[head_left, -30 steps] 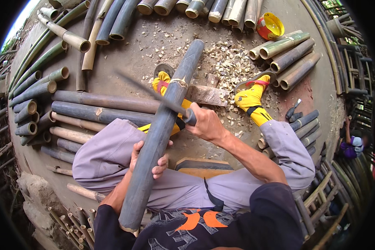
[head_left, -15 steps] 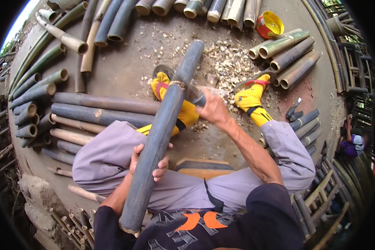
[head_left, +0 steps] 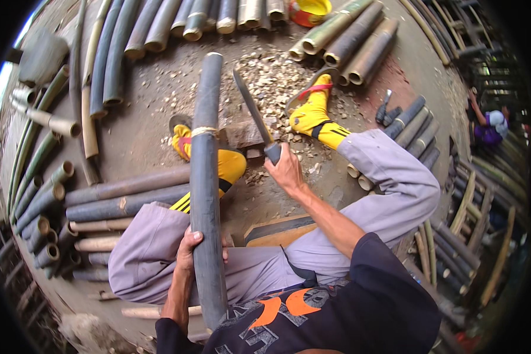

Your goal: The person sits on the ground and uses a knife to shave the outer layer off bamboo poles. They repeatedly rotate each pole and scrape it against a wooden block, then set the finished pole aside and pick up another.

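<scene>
A dark bamboo pole (head_left: 205, 177) stretches away from my chest, tilted across my left thigh, with a pale trimmed ring around its node. My left hand (head_left: 190, 243) grips its lower part, thumb on the near side and fingertips showing past the far edge. In my right hand (head_left: 285, 172) is a machete, held by its dark handle. The machete's blade (head_left: 252, 107) points up and to the left, apart from the pole. Below the blade a wooden block (head_left: 241, 134) lies on the ground between my feet, partly behind the pole.
Pale wood chips (head_left: 271, 74) cover the ground ahead. Bamboo tubes (head_left: 354, 41) lie at the far right, near a red and yellow container (head_left: 310, 12). More poles (head_left: 127, 200) are stacked at the left. A person (head_left: 491, 125) is at the far right edge.
The bamboo pole has swung from a rightward slant to nearly straight ahead. My left hand has shifted lower, and the machete has come away from the node to the right. The view has turned.
</scene>
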A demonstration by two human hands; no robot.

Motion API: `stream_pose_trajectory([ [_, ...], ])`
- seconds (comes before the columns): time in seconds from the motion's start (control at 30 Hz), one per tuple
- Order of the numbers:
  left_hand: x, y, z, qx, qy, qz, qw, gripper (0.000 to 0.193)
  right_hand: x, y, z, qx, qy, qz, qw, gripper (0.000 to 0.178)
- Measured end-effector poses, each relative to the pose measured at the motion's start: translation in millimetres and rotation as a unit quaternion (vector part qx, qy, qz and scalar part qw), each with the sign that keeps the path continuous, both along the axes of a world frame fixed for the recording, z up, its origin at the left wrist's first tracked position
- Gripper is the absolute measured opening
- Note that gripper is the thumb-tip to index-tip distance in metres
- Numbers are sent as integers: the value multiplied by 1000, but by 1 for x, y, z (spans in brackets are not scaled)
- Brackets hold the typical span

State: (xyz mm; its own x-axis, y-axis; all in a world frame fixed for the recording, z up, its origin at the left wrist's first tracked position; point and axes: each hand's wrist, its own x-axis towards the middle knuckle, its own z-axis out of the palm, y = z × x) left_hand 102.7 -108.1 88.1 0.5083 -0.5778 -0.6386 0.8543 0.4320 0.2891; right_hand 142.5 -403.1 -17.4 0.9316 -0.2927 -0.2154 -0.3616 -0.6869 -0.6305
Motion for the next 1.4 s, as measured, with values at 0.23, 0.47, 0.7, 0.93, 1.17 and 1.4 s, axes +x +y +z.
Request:
stream_pose_trajectory([
  [0.23,37,-31,33,223,-230,-51,946,66,-32,-6,-11,-68,-89,-20,994,52],
  [0.47,97,-123,72,372,-497,-33,783,83,-61,32,119,617,76,90,778,87],
  [0.7,116,-190,119,225,-718,-187,631,75,-93,-49,164,548,-192,-119,805,65],
  [0.93,195,-67,88,392,-549,-335,658,58,-188,-211,290,367,-148,-335,855,43],
  [1.17,238,109,62,572,-450,-390,565,53,-282,-291,229,177,-96,-527,826,43],
  [1.4,187,124,20,577,-353,-351,648,53,-370,-322,96,-130,28,-502,854,70],
])
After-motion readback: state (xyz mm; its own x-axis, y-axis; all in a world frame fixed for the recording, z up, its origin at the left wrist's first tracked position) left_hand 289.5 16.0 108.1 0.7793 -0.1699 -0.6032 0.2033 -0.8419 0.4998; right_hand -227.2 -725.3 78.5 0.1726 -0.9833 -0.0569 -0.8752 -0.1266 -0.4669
